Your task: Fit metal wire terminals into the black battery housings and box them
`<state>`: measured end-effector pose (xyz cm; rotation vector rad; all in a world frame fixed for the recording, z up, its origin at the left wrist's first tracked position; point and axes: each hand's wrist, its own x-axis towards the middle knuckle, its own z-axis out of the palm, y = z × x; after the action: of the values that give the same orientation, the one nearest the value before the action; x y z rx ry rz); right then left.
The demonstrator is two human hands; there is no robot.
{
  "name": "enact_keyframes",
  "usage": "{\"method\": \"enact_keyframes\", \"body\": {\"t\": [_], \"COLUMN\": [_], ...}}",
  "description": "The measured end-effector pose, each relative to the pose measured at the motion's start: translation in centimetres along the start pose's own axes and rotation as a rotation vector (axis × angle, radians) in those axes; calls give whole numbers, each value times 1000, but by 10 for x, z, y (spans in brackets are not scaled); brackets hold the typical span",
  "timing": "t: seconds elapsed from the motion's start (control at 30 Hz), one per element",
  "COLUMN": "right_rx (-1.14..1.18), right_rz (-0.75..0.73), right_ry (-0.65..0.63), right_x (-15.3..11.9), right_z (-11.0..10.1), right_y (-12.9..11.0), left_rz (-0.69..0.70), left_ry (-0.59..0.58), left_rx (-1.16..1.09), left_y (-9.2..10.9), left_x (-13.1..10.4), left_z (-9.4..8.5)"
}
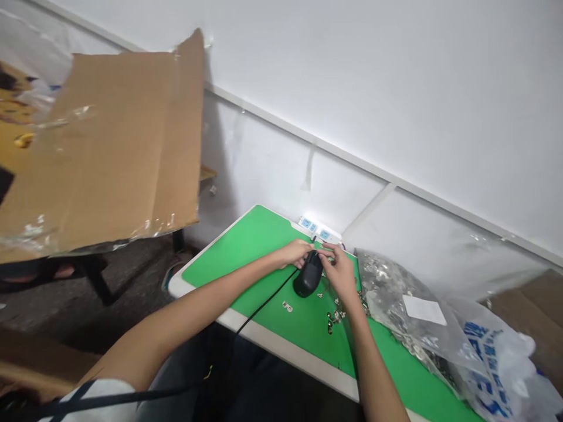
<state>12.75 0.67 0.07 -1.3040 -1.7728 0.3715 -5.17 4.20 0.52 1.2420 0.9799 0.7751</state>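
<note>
Black device (308,275) between both hands' fingers, its far end at the fingertips. Left hand (295,252): fingers bunched narrow on its left. Right hand (338,268): fingers bent, close to its right. Can't tell if either grips anything. Metal bits (336,316) nearer the body than right fingers; power strip (320,228) just beyond fingertips; clear bag (391,293) right of right fingers.

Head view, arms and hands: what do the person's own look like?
Left hand, right hand: ungloved. Left forearm, right forearm: bare. Dark-striped white fabric sleeve on the left arm; right sleeve out of frame.
</note>
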Motion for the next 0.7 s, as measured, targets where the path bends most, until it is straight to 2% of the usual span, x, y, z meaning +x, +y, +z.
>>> {"method": "enact_keyframes", "body": {"t": [0.23,0.37,0.7], "right_rx": [-42,-6,39], "right_rz": [-80,-138,-148], "right_ry": [-30,10,-20], "right_x": [5,6,7], "right_z": [-5,-2,3], "right_y": [-2,-2,-3], "left_rz": [-8,-14,15], "left_ry": [-28,-20,-9], "left_rx": [10,5,11], "left_y": [0,2,2], "left_x": [5,5,3], "left_z": [-4,-3,-6]}}
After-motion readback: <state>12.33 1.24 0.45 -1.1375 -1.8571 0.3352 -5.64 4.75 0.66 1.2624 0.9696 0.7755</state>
